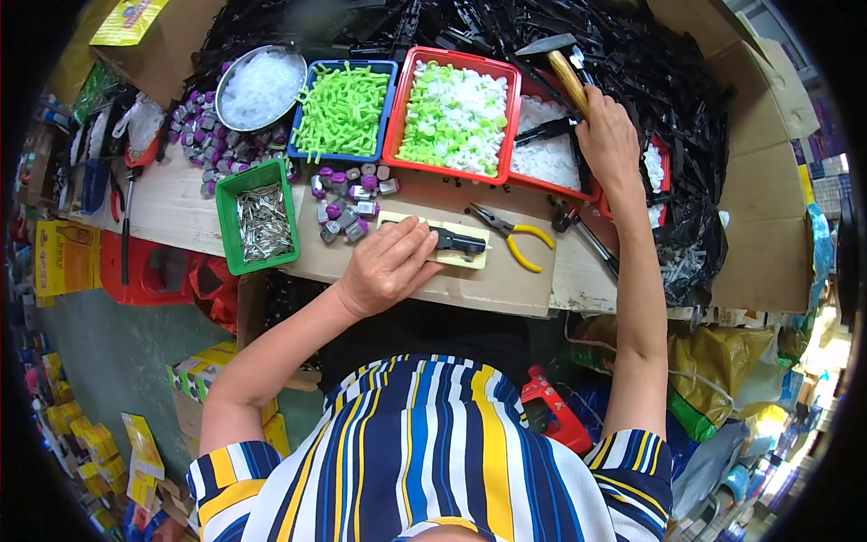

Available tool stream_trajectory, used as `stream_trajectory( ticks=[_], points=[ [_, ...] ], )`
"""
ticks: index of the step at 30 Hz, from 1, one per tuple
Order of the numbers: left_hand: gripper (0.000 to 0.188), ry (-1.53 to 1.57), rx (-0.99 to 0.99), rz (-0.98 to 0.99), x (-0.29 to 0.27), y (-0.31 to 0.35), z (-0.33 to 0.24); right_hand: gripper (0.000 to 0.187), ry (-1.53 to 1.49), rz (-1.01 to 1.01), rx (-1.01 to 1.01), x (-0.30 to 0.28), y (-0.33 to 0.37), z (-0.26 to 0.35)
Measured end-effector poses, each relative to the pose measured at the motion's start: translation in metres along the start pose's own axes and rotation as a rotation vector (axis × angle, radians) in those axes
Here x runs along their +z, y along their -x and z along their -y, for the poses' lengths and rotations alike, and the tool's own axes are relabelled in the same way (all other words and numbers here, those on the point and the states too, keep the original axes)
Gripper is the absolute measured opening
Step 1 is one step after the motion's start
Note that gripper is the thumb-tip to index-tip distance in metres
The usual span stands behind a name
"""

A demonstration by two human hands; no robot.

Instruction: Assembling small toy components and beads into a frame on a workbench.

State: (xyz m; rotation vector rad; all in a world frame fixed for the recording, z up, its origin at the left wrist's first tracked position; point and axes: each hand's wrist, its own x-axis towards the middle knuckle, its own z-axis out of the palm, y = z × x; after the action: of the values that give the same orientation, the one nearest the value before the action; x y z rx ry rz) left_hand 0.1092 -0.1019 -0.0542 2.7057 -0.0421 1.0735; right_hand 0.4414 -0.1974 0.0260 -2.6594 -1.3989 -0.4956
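My left hand (388,264) lies over a cream-coloured block (475,262) at the table's near edge, fingers together. It presses down on a black plastic part (459,242) resting on the block; the part's left end is hidden under the fingers. My right hand (610,135) is farther off, at the right, closed around the end of the wooden handle of a hammer (568,81). The hammer's head points away, to the left. Beside the block, pliers (517,237) with yellow-and-black handles lie slightly spread.
Pin-like metal pieces fill a green tray (226,228). Behind it stand a blue tray (295,137) of green pieces, a red tray (394,126) of green and white pieces, and a round metal bowl (223,107). Purple-and-grey pieces (341,210) lie loose. Black parts (623,45) pile up behind.
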Motion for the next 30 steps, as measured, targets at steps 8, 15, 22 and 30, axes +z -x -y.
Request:
stream_trajectory(
  ticks=[8,15,22,30],
  points=[
    [0.044,0.011,-0.019,-0.024,0.002,0.004,0.002,0.035,-0.135,-0.214,-0.040,-0.064,0.030,0.003],
    [0.040,0.022,-0.021,-0.042,0.004,0.004,0.003,0.037,-0.743,0.226,-0.039,-0.093,0.148,0.039],
    [0.041,0.018,-0.021,-0.032,0.002,0.004,0.002,0.046,-0.761,0.291,-0.155,-0.101,0.176,0.060],
    [0.040,0.032,-0.030,-0.016,0.001,0.002,0.001,0.042,-0.705,0.335,-0.166,-0.096,0.167,0.068]
  ],
)
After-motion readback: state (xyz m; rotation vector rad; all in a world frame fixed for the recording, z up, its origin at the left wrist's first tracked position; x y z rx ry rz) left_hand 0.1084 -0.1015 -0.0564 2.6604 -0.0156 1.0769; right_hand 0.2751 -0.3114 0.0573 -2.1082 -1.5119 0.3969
